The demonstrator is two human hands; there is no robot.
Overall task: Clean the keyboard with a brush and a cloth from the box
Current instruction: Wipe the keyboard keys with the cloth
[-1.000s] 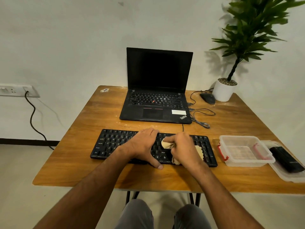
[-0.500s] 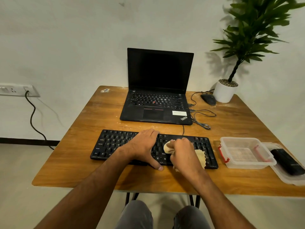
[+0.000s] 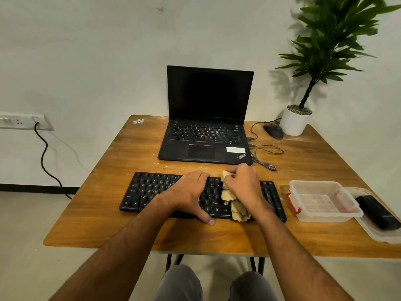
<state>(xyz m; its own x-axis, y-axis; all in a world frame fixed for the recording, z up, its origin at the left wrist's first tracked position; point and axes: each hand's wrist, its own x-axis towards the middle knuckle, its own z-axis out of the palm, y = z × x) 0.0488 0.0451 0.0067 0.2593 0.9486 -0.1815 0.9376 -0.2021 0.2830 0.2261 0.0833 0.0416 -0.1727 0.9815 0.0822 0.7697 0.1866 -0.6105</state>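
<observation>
A black keyboard (image 3: 149, 191) lies near the front of the wooden table (image 3: 121, 161). My left hand (image 3: 191, 192) rests flat on its middle, thumb hooked over the front edge, holding it down. My right hand (image 3: 244, 185) is closed on a crumpled tan cloth (image 3: 237, 208), pressed onto the keys at the keyboard's far edge, right of centre; the cloth trails down to the front edge. A clear plastic box (image 3: 321, 199) with red latches stands open to the right of the keyboard. I see no brush for certain.
An open black laptop (image 3: 208, 118) sits behind the keyboard, with cables (image 3: 267, 156) and a mouse (image 3: 273, 131) to its right. A potted plant (image 3: 296, 121) stands at the back right corner. The box lid (image 3: 388, 237) holds a black object (image 3: 378, 212) at the right edge.
My right hand has slid with the cloth from the near rows toward the keyboard's far edge. The left hand has stayed on the keys.
</observation>
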